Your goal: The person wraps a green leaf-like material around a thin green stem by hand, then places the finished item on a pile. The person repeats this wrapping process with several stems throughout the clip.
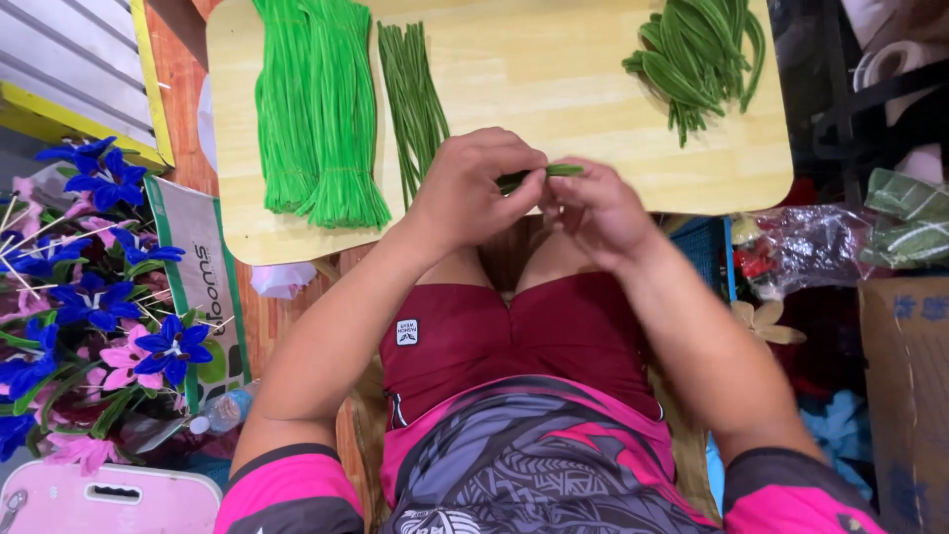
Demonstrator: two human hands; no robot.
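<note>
Where hands [474, 188] work — wooden board [573, 109], flowers [89, 297]

A light wooden board [554, 89], resting over the person's knees, carries w/ bright green fuzzy stems [318, 109] bundled at left, thin dark green stems [413, 99] just beside them, & a curved dark green pile [697, 54] top right.

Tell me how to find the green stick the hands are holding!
Find the wooden board. At its near edge, the left hand and right hand meet. Pinched between them is one dark green stem, the only one off the board.
</note>
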